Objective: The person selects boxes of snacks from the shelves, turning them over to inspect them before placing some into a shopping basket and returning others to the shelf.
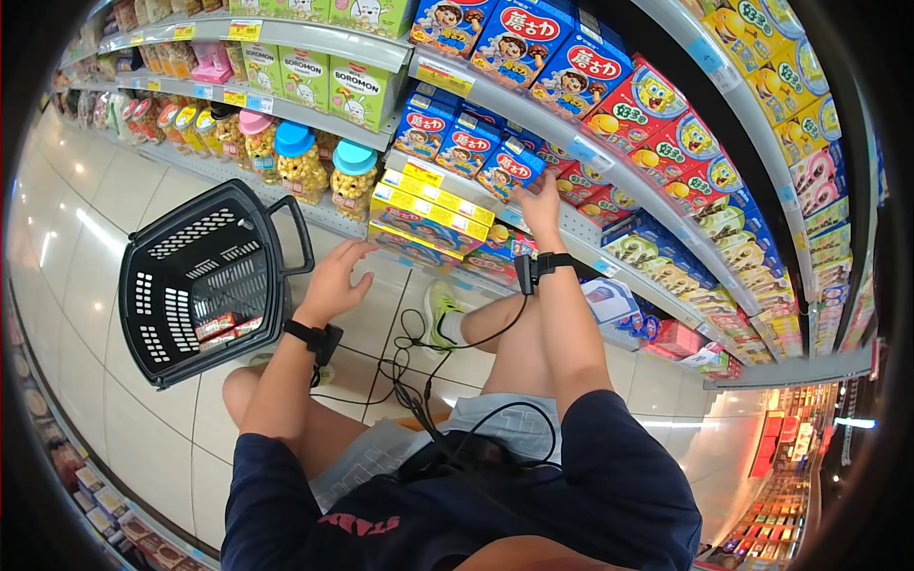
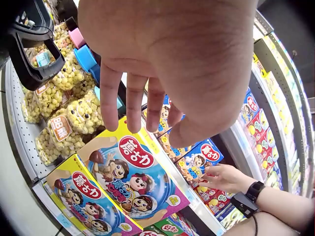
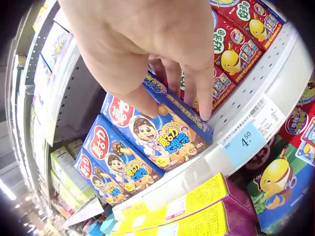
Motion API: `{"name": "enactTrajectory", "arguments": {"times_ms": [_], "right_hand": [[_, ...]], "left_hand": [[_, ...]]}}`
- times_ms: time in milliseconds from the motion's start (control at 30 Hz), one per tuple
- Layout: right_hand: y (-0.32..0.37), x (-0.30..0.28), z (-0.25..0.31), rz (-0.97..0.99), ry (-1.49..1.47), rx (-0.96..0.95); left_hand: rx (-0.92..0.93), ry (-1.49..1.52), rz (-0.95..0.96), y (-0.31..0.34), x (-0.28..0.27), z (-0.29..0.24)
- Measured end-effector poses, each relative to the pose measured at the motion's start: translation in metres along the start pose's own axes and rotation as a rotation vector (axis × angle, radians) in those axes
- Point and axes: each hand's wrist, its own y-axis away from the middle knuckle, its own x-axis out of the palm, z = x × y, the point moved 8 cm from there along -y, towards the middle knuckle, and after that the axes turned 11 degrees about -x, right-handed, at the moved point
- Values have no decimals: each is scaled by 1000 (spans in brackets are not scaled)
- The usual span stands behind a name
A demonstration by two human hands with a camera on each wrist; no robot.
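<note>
My right hand (image 1: 541, 211) is at the lower shelf, gripping the end blue biscuit box (image 3: 170, 135) of a row. In the right wrist view its thumb lies over the front and its fingers reach down the far side, beside red boxes. That box (image 1: 509, 171) stands slightly turned against two matching blue boxes (image 3: 123, 162). My left hand (image 1: 333, 282) hovers empty over the floor, near the yellow-topped biscuit boxes (image 1: 428, 214) below. In the left wrist view the left hand (image 2: 167, 64) has its fingers extended, overlapping the larger yellow-and-blue boxes (image 2: 135, 172).
A black shopping basket (image 1: 152, 243) stands on the floor at left, with several small red packs (image 1: 228, 328) inside. Jars with blue lids (image 1: 354, 176) line the lowest shelf. Cables (image 1: 409, 381) hang across my lap. A shelf edge (image 1: 533, 100) juts out above my right hand.
</note>
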Motion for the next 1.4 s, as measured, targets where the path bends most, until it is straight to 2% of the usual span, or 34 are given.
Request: {"name": "enactTrajectory", "arguments": {"times_ms": [200, 267, 333, 433, 533, 600, 733, 900, 967, 1000, 1133, 1200, 1333, 1400], "right_hand": [[2, 5, -5, -24, 26, 86], [-1, 13, -33, -15, 22, 38], [-3, 18, -38, -6, 19, -11], [-3, 26, -54, -29, -136, 23], [-2, 29, -47, -61, -208, 94], [6, 26, -46, -82, -185, 249], [7, 29, -51, -109, -185, 248], [9, 31, -43, -73, -17, 267], [0, 38, -80, -58, 47, 205], [-1, 40, -71, -47, 112, 149], [6, 35, -39, -54, 135, 165], [7, 34, -26, -30, 288, 168], [7, 38, -30, 2, 195, 143], [14, 30, -44, -154, 416, 289]], "left_hand": [[56, -21, -17, 2, -1, 3], [54, -36, -12, 4, -1, 4], [57, -30, -17, 6, -4, 4], [60, -23, -22, 9, -8, 3], [70, -19, -35, 11, -13, 3], [81, -17, -48, 12, -17, 2], [87, -39, -64, 16, -24, 4], [88, -48, -79, 22, -33, 4], [102, -60, -84, 23, -36, 4], [99, -59, -88, 24, -38, 5], [110, -69, -109, 29, -44, 5], [114, -75, -120, 31, -48, 5], [103, -98, -128, 34, -52, 8], [78, -122, -142, 35, -54, 13]]}}
